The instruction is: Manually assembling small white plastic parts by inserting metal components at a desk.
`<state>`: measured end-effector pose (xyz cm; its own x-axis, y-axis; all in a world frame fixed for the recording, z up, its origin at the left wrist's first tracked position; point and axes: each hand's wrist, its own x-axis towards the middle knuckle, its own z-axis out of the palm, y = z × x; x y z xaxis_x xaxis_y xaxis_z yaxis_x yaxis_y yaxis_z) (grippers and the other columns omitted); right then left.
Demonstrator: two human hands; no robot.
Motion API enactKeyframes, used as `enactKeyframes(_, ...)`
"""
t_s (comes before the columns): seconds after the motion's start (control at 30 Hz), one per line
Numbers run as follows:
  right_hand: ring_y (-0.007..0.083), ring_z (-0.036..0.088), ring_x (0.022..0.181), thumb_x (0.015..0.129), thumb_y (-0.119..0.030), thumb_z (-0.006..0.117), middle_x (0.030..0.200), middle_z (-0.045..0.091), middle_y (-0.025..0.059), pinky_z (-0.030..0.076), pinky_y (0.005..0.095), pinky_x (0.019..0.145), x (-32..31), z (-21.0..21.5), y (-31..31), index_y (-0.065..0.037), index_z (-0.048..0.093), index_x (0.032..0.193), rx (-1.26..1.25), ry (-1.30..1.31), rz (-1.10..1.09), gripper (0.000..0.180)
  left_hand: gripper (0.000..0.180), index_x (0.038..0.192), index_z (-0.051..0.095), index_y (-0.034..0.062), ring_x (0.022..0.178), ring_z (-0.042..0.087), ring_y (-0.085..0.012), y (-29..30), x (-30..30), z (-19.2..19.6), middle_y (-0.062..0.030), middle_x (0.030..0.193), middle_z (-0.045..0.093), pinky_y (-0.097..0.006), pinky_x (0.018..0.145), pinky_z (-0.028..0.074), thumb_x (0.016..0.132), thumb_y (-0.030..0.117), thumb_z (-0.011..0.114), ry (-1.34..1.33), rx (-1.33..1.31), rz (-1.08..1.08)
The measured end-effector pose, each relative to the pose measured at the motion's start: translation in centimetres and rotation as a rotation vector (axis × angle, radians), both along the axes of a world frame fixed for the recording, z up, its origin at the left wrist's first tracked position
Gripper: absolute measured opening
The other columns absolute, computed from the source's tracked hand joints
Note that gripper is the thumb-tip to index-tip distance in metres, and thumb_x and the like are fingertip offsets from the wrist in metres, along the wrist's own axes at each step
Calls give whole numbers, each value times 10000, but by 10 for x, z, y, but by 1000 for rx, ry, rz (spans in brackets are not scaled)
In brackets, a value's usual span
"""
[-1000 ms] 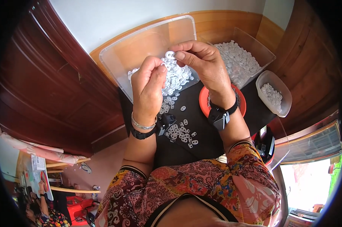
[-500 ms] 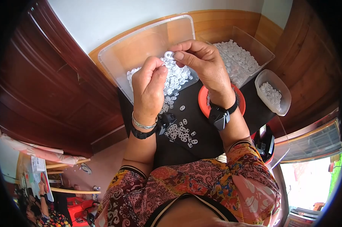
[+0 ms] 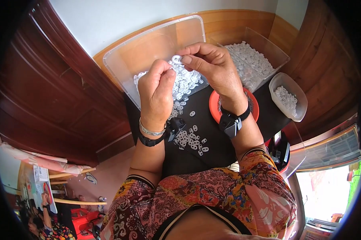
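Note:
My right hand (image 3: 214,68) pinches a small white plastic piece with a hole (image 3: 176,59) between thumb and forefinger. Just left of it, my left hand (image 3: 158,88) is closed, thumb pressed to forefinger; whatever it grips is too small to make out. Both hands are raised in front of a large clear bin (image 3: 122,80) holding a heap of white two-holed pieces (image 3: 188,82). More such pieces (image 3: 192,140) lie scattered on the black tabletop (image 3: 188,161) below my wrists. An orange-red round bowl (image 3: 215,112) is partly hidden under my right wrist.
A second clear bin (image 3: 282,64) full of white pieces stands at the back right. In front of it is a small translucent tub (image 3: 300,114) with more pieces. A dark red wooden door (image 3: 48,92) is at the left. Another person's arm (image 3: 47,218) shows at lower left.
The white piece in my right hand has turned and shifted slightly left. My left hand stays almost where it was.

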<state>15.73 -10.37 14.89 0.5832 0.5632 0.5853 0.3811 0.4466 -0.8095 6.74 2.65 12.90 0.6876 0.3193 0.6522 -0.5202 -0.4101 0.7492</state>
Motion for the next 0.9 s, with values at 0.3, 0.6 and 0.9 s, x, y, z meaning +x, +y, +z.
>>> enactKeyframes(0.3,97,562,704,862,-73,611,795,635,33,458,222,678,3,-3,5,4,664,972,30,137,97,145,131,789,496,-7,557,369,-64,0,-1,-1,-10,593,428,-242,489,316,871,96,501,-6,10,27)
enactKeyframes(0.6,116,576,662,875,-59,564,789,633,65,484,243,650,14,-12,13,8,636,988,86,520,437,150,105,784,497,-3,567,360,-49,-1,-3,2,3,601,425,-235,486,303,862,67,498,-33,-46,-17)
enactKeyframes(0.9,120,577,679,862,-73,593,787,634,52,463,236,662,6,-7,10,-2,647,969,68,398,272,139,119,779,491,-2,546,354,-59,1,-2,2,3,583,414,-241,476,301,861,84,499,-4,-1,19)
